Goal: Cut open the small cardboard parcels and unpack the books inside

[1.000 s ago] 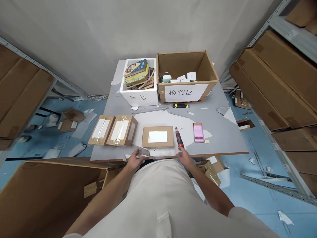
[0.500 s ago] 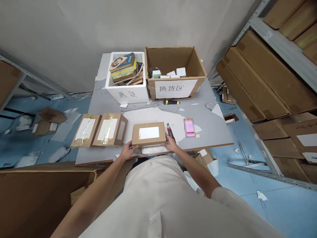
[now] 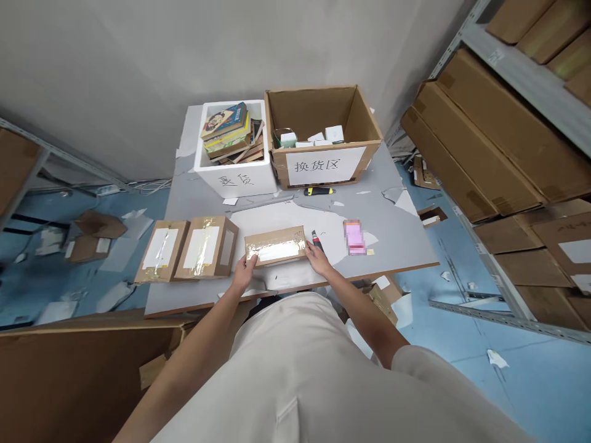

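A brown cardboard box (image 3: 276, 236) with a white label and shiny clear tape is held between my two hands, near the table's front edge. My left hand (image 3: 244, 271) grips its left end, thumb on the near face. On the right end, my right hand (image 3: 317, 256) closes round the corner. Just beyond my right fingers lies a red and black utility knife (image 3: 316, 238) on the tabletop. Two more taped, labelled boxes, one (image 3: 209, 247) nearer and one (image 3: 162, 251) farther left, stand side by side to the left of my left hand.
At the back of the grey table (image 3: 397, 246) stand a white foam box (image 3: 247, 182) of books and a large open carton (image 3: 279, 166) holding small white boxes. A yellow and black cutter (image 3: 319, 191) and a blurred pink item (image 3: 354, 237) lie on the table. Shelves with cartons (image 3: 489, 129) flank the right.
The held box has been tipped, so its taped, labelled face now leans toward me. My left thumb has moved up onto it. The view has shifted slightly.
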`<state>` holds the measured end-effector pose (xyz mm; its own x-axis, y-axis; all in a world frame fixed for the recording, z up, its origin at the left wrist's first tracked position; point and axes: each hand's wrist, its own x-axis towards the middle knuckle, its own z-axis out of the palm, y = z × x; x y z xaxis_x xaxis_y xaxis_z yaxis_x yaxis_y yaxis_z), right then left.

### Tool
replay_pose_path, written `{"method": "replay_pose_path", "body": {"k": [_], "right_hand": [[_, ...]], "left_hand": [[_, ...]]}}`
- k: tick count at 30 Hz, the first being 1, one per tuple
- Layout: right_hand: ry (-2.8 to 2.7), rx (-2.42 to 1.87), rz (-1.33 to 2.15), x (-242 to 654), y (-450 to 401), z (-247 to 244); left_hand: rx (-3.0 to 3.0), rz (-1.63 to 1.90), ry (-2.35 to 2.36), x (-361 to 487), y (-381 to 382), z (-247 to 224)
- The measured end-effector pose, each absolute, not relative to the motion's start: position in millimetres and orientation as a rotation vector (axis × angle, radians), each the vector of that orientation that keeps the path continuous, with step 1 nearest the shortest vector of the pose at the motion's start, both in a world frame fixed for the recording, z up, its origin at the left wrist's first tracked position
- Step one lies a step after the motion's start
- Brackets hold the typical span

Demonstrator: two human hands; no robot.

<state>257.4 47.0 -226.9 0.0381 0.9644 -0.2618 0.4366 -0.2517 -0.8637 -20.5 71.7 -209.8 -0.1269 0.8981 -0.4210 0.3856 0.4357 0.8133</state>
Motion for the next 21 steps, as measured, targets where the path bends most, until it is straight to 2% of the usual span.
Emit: {"method": "replay_pose_path", "body": {"k": [6,8,12,21], "right_hand": [[-1.338,-2.235,0.521,336,21,-229],[-1.307,-2.397,0.412,363,15,-233],[-1.398,-2.478,0.421,389,15,-246],[-1.391,-2.487,0.571,385,22,-265]], "left_hand": [[1.189,0.657,1.696,-29,70,-221],[1.191,0.658,1.717,-28,71,-224],[1.196,0.653,1.733,-25,74,-224],[1.207,0.616,1.736,-28,73,-224]]}}
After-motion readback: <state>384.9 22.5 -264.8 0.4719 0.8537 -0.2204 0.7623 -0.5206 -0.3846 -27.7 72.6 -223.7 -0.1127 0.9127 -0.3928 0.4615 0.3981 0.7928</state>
